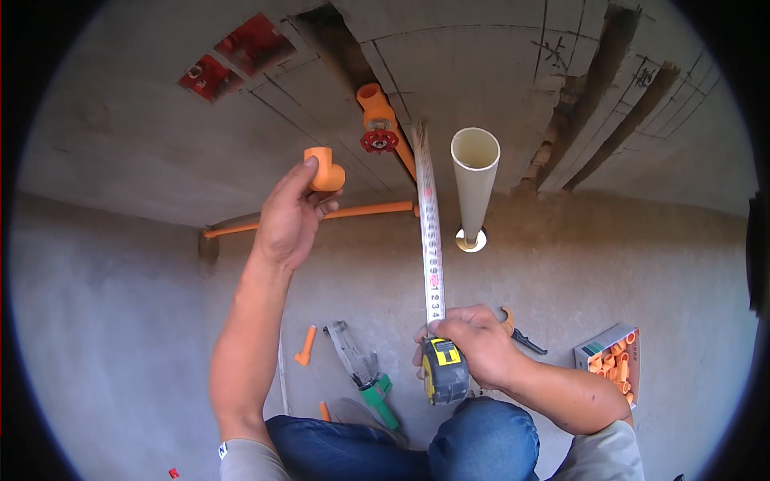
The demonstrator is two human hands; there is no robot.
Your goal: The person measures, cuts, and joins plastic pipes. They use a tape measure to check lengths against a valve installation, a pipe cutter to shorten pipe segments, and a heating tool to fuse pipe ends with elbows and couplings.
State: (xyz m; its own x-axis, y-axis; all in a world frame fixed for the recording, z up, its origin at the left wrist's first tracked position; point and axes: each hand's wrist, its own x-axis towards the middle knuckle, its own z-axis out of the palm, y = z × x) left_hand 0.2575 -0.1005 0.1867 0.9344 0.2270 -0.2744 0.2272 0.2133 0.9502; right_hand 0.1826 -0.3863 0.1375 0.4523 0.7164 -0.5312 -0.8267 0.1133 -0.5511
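My left hand (295, 210) is raised toward the wall, closed on an orange elbow pipe fitting (326, 171) held between thumb and fingers. In my right hand (475, 341) is a black and yellow tape measure (446, 373), its case resting above my right knee. The white blade (431, 248) is pulled out and points away from me, its far end blurred near the wall. Left of that blade end is an orange pipe valve (377, 116) with a red handwheel (379, 142), set in a wall groove. The elbow touches neither valve nor blade.
A white standing pipe (475, 180) rises from the floor to the right. Orange pipe (321, 216) runs along the wall base. On the floor lie a green-handled tool (375, 391), an orange pipe piece (305, 345), an orange-and-black cutter (525, 340) and a box (579, 357) of orange fittings.
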